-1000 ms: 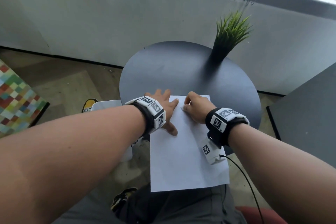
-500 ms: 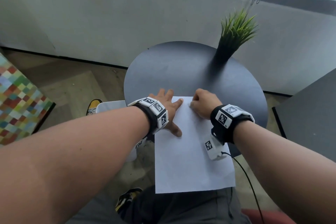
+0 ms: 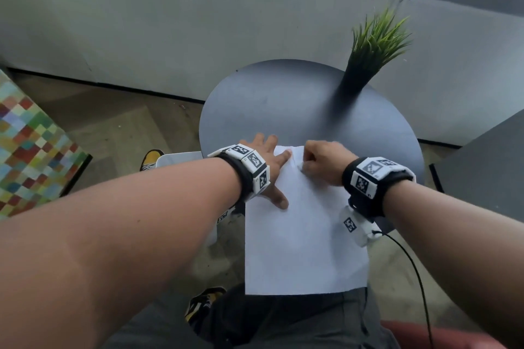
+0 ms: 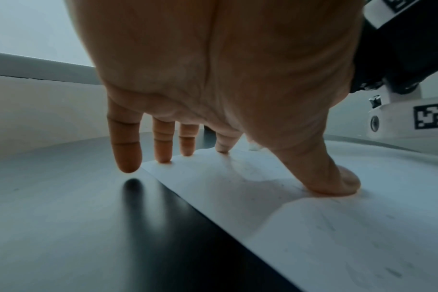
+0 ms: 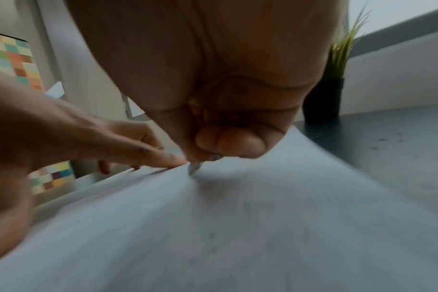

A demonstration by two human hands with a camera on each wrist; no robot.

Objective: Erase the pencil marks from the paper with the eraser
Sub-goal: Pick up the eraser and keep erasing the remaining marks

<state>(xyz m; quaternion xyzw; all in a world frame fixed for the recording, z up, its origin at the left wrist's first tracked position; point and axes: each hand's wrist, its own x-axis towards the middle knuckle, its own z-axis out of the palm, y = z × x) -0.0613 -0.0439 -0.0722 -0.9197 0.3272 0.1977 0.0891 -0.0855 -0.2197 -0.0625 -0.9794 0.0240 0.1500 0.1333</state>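
Observation:
A white sheet of paper (image 3: 300, 241) lies on the round dark table (image 3: 283, 99) and overhangs its near edge above my lap. My left hand (image 3: 276, 171) lies flat on the sheet's top left corner, fingers spread; in the left wrist view the thumb (image 4: 335, 183) presses the paper (image 4: 313, 227), where faint pencil marks (image 4: 393, 273) show. My right hand (image 3: 312, 163) is curled near the sheet's top edge, just right of the left index finger. In the blurred right wrist view a small pale eraser tip (image 5: 194, 168) sticks out under its fingers and touches the paper (image 5: 238, 227).
A potted grass plant (image 3: 371, 48) stands at the table's far right. A white bin (image 3: 181, 159) sits on the floor left of the table, a patchwork seat (image 3: 31, 144) further left, a dark cabinet (image 3: 487, 167) to the right. A cable (image 3: 411, 263) hangs from my right wrist.
My right hand has made small shifts near the paper's top edge, ending a little farther up. The left hand stays pressed on the corner. The head view has drifted.

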